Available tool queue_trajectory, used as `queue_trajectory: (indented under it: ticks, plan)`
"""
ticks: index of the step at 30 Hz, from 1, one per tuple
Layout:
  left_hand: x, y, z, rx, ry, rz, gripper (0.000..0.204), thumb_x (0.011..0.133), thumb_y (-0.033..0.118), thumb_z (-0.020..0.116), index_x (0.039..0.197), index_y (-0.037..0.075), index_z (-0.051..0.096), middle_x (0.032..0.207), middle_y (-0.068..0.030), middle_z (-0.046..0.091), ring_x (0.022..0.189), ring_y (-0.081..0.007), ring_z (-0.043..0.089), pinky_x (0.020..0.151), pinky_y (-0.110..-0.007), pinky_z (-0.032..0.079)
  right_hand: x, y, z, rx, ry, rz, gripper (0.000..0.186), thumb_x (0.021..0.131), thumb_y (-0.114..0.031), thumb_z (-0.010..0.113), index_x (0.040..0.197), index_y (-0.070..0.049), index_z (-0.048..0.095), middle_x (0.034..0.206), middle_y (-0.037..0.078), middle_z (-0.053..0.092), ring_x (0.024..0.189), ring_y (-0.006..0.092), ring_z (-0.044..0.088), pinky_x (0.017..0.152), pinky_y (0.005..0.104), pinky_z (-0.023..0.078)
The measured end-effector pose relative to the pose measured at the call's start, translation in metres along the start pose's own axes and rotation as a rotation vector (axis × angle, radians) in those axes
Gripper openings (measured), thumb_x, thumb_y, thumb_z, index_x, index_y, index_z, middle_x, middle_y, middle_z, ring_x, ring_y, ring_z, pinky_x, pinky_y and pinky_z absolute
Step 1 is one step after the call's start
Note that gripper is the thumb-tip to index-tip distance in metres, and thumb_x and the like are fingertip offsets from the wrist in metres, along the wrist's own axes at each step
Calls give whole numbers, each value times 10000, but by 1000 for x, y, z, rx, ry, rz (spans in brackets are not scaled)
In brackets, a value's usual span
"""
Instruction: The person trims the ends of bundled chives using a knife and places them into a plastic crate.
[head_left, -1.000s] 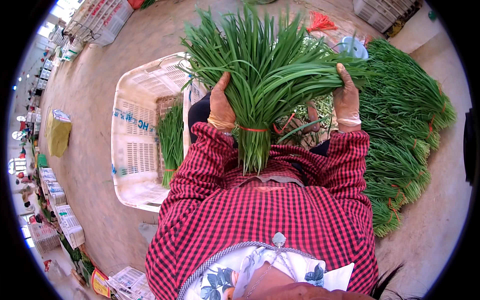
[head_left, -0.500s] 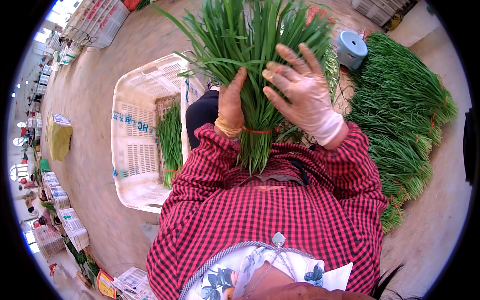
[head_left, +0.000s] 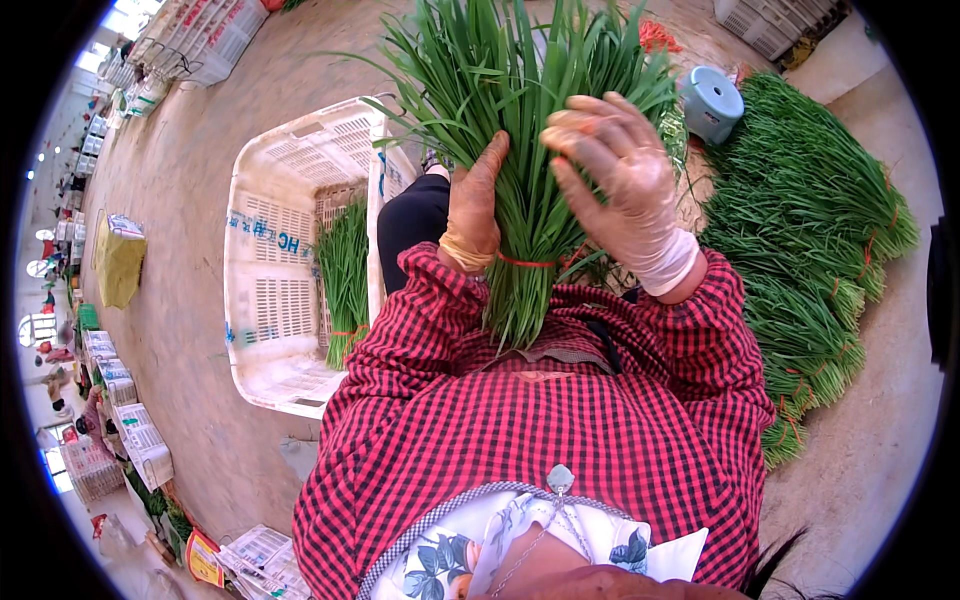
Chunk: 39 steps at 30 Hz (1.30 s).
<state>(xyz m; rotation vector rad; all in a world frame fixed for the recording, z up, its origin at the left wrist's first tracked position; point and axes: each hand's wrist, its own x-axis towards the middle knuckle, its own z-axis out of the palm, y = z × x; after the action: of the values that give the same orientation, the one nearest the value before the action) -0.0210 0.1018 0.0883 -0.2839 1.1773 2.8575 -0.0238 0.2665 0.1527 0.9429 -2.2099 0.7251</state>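
Note:
In front of me I have an upright bunch of long green leafy stalks (head_left: 530, 200), bound low down by a red band (head_left: 527, 263). My left hand (head_left: 473, 200), in a glove, grips its left side, the thumb pointing up along the leaves. Beside the bunch on the right is my right hand (head_left: 625, 190), also gloved, fingers bent but apart near the leaf tops, with nothing visibly held. A white slatted plastic crate (head_left: 246, 310) stands by my left leg (head_left: 408, 225), with banded green bunches (head_left: 345, 275) lying in it.
A large pile of banded bunches (head_left: 800, 200) covers the floor at right, beside a pale blue stool (head_left: 711, 100). Red ties (head_left: 659, 37) lie behind. Stacked crates (head_left: 200, 35) stand at back left and back right (head_left: 765, 25). A yellow sack (head_left: 119, 265) and distant people are at left.
My right hand has left the right side of the leaves and now has its fingers raised in front of them. The leaves stand more upright, and my left hand has shifted slightly right.

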Motion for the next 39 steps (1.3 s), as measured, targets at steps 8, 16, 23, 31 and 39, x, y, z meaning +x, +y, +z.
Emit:
queue_trajectory:
  ticks: [8, 16, 23, 31, 39]
  plan:
    - [4, 0, -7, -29, 34, 27, 309, 944, 188, 641, 1203, 26, 598, 1102, -73, 670, 918, -189, 665, 792, -337, 560, -19, 23, 24, -119, -128, 92, 131, 819, -178, 680, 943, -139, 689, 959, -3, 679, 1164, 245, 572, 1116, 451, 285]
    - [-1, -5, 3, 21, -27, 96, 339, 928, 183, 670, 1211, 12, 598, 1116, -68, 668, 930, -179, 658, 804, -328, 548, 14, 5, 21, 539, -27, 491, 239, 872, -78, 645, 1108, -49, 618, 751, 62, 615, 615, 124, 593, 581, 257, 484]
    - [-1, -6, -2, 39, 28, 49, 358, 919, 189, 685, 1211, 3, 593, 1122, -70, 662, 927, -177, 651, 795, -325, 542, 21, 11, 23, 961, -41, 824, 307, 917, -77, 602, 1211, -16, 537, 730, 28, 594, 573, 75, 550, 524, 218, 462]
    - [-2, -5, 0, 32, -3, 67, 362, 925, 189, 676, 1220, -1, 586, 1126, -75, 661, 927, -177, 651, 799, -321, 543, 21, 11, 18, 964, -70, 841, 238, 917, -65, 596, 1149, -15, 582, 729, 7, 576, 582, 55, 524, 507, 201, 443]
    - [-4, -3, 3, 29, -22, 76, 335, 935, 183, 660, 1213, 7, 594, 1108, -70, 666, 926, -173, 653, 799, -317, 543, 2, 20, 42, 730, -55, 703, 213, 881, -129, 679, 1067, -48, 616, 651, -14, 536, 570, 64, 509, 529, 248, 431]
